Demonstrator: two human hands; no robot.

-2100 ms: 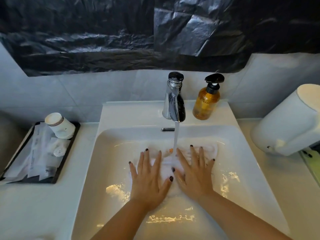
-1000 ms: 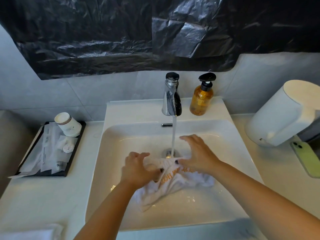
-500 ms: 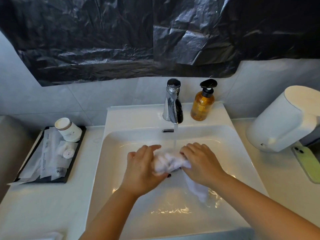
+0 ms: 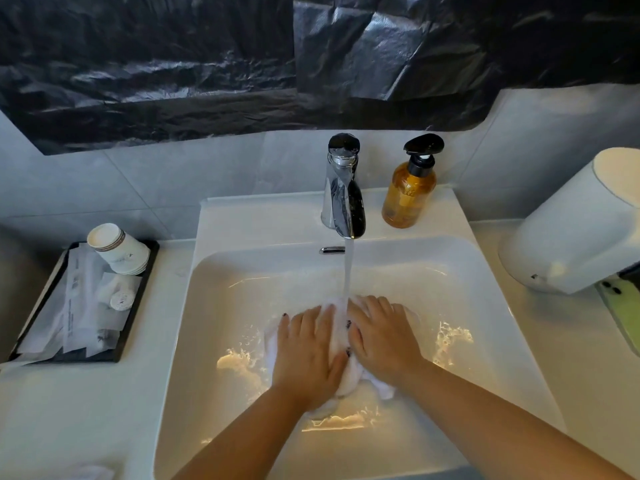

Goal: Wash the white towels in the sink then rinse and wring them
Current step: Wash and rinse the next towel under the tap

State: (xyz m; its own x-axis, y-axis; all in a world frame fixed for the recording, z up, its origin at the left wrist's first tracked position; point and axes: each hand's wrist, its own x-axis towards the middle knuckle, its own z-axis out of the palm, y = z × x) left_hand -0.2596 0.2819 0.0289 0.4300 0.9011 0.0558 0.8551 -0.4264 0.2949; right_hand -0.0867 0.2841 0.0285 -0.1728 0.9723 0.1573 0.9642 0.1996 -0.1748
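both hands (image 4: 346, 348) pressing white towel (image 4: 349, 375) in sink (image 4: 214, 306), under running tap (image 4: 343, 199)

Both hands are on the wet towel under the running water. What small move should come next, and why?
Probably knead once more under the stream. The left hand and right hand press the bunched white cloth towel onto the floor of the white ceramic sink, with water from the chrome tap falling between them. The towel lies low and soaked, so lifting it to wring seems early.
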